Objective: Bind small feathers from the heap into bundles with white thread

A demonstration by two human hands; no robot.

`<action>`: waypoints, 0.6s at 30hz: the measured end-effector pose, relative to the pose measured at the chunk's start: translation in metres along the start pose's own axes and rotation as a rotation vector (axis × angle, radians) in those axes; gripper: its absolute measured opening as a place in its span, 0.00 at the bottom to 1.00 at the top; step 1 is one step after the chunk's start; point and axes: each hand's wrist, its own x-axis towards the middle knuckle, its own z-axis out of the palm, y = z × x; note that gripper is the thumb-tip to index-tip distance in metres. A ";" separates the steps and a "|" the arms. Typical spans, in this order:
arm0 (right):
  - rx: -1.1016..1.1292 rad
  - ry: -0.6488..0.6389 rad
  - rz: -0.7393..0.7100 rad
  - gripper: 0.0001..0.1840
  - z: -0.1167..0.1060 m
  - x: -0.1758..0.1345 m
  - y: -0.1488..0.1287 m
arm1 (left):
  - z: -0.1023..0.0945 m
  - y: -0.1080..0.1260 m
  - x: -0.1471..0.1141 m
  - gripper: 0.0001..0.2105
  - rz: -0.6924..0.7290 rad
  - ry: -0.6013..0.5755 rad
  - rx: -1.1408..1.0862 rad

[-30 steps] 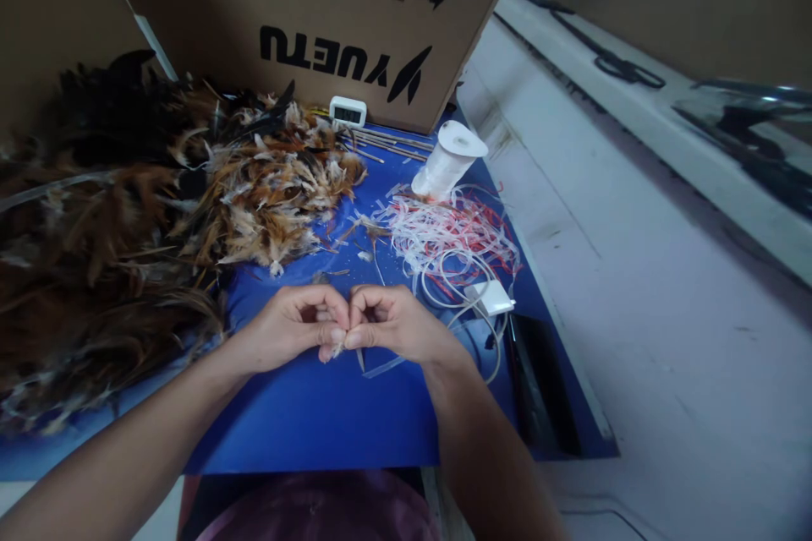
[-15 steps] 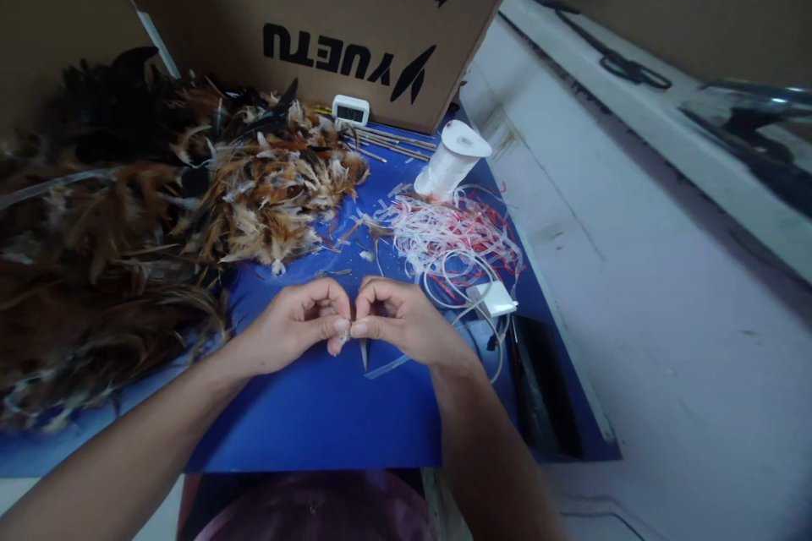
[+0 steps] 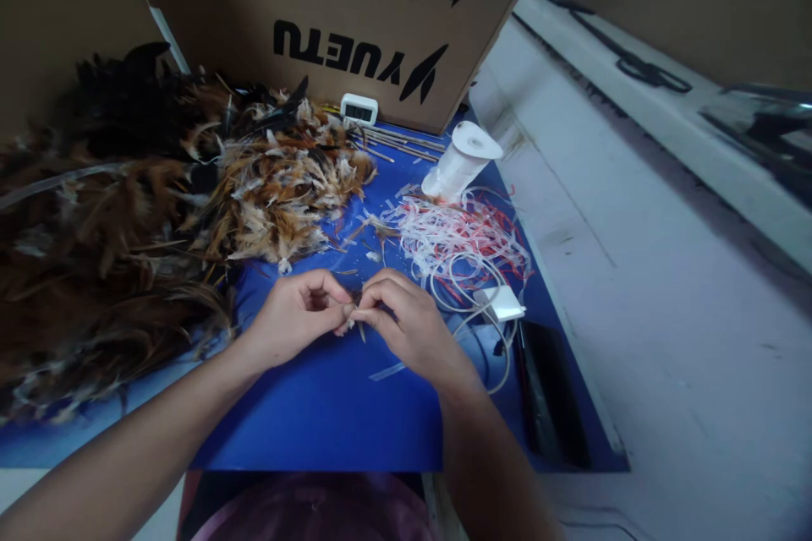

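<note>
Left hand (image 3: 295,317) and right hand (image 3: 409,325), close together, pinch a small feathery piece (image 3: 350,325) above the blue table (image 3: 304,423), its handling apparently unfinished, with a large feather heap (image 3: 279,199) lying loose beyond.

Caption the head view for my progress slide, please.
Left hand and right hand pinch a small feathery piece over a blue tabletop, near a feather pile and tangled strips.
</note>
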 end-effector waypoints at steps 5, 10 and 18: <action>0.051 0.066 0.066 0.04 0.005 0.000 0.001 | -0.001 -0.002 0.000 0.07 0.043 0.021 -0.021; 0.327 0.086 0.280 0.13 0.004 0.000 0.001 | 0.001 0.000 -0.001 0.06 0.070 0.051 -0.038; 0.346 0.099 0.253 0.03 0.003 0.002 -0.004 | 0.000 0.000 -0.002 0.05 0.082 0.057 -0.035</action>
